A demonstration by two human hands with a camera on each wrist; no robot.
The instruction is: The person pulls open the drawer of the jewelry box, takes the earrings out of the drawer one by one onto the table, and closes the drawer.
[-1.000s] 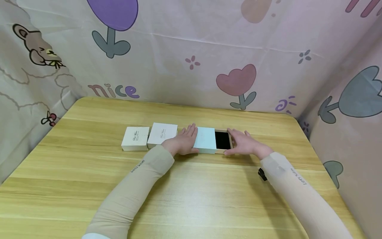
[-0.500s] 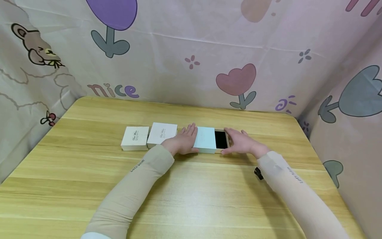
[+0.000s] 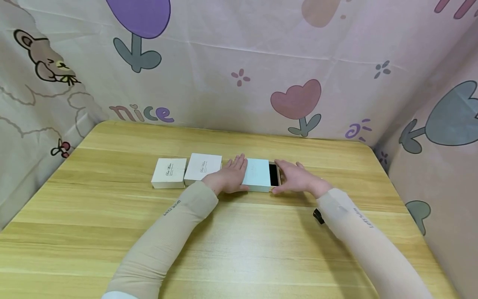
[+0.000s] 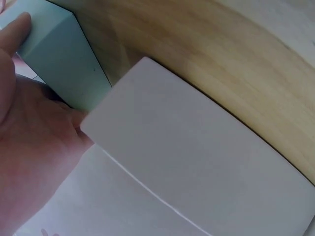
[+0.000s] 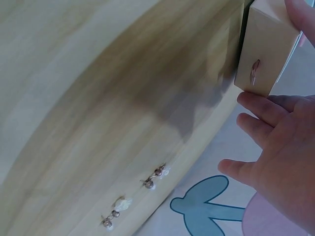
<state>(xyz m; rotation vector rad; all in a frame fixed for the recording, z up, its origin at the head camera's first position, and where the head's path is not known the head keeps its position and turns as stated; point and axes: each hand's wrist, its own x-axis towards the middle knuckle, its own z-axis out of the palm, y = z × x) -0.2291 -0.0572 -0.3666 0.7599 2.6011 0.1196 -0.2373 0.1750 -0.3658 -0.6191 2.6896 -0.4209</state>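
Observation:
A light blue slide-out box (image 3: 257, 174) lies on the wooden table in the head view. Its drawer (image 3: 274, 175), lined in black, sticks out a little on the right. My left hand (image 3: 232, 176) presses against the box's left end, fingers straight; in the left wrist view the thumb touches the box (image 4: 64, 59). With thumb and forefinger at opposite corners, my right hand (image 3: 295, 178) holds the drawer's outer end. The right wrist view shows that end (image 5: 268, 49) with a small ribbon loop, and the other fingers spread apart. The palm side of the left hand is hidden.
Two white boxes with printed lids, a smaller one (image 3: 169, 172) and a larger one (image 3: 203, 166), stand left of my left hand. Behind the table (image 3: 239, 241) hangs a patterned curtain (image 3: 209, 83). Small beaded pieces (image 5: 155, 176) appear in the right wrist view.
My right hand has moved left with the drawer, which has slid deeper into the light blue box. The left hand and the white boxes have stayed in place.

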